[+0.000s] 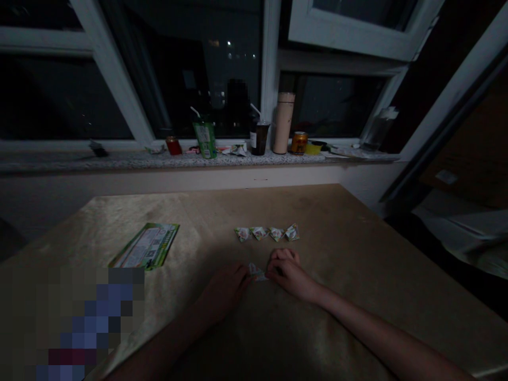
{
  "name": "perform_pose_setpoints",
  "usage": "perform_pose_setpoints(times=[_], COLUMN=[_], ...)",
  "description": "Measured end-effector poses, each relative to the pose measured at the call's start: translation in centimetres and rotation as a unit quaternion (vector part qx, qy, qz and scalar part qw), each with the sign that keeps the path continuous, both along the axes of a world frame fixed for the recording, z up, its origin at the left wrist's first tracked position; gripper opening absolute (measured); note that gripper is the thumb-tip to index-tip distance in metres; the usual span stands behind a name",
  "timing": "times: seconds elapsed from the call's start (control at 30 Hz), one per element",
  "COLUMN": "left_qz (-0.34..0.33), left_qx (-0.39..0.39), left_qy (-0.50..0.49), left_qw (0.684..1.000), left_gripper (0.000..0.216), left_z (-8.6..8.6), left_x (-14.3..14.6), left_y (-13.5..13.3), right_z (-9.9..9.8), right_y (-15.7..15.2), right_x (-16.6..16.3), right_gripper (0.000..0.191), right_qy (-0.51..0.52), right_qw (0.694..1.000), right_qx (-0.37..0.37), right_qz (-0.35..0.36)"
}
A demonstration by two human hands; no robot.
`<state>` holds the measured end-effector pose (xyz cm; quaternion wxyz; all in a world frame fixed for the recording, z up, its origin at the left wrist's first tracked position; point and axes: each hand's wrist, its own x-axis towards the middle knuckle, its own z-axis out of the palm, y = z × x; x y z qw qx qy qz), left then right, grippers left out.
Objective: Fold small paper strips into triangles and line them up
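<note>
A small triangular packet point(256, 272), white with green and orange print, lies low over the table between my two hands. My left hand point(225, 288) has its fingers pressed together at the packet's left edge. At the right edge, my right hand point(289, 272) holds it with curled fingers, some of which are hidden. Just beyond the hands, several similar packets point(277, 234) form a row on the tabletop. To the left lies a flat green and white printed bag point(146, 246).
A tan cloth or sheet covers the table point(206, 211). Behind it, the window sill point(135, 161) carries a green cup point(205, 138), a dark drink point(260, 138), a pink thermos point(283, 124), a gold can point(299, 143) and a red jar point(173, 145). The lower left corner is pixelated.
</note>
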<state>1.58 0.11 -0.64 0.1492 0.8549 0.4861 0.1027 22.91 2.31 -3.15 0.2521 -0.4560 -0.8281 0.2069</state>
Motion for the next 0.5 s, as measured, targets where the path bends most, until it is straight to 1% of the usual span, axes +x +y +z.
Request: perform_pose_setpoints(times=[0.13,0.33,0.5], left_qz=[-0.008,-0.037,-0.054], left_qx=[-0.014,-0.052,-0.085], left_qy=[0.003,-0.001,0.009], left_qw=[1.0,0.998,0.995], left_gripper=[0.027,0.03,0.033], left_z=[0.2,1.0,1.0], left_x=[-0.1,-0.5,-0.7], left_y=[0.5,2.0,3.5], right_z=[0.2,-0.2,-0.1], right_y=[-0.2,0.0,-0.1], right_x=[-0.1,-0.1,-0.1], right_gripper=[0.009,0.003,0.008], right_qy=[-0.008,-0.007,-0.01], right_qw=[1.0,1.0,0.999], right_qx=[0.016,0.009,0.021], right_qz=[0.003,-0.017,-0.032])
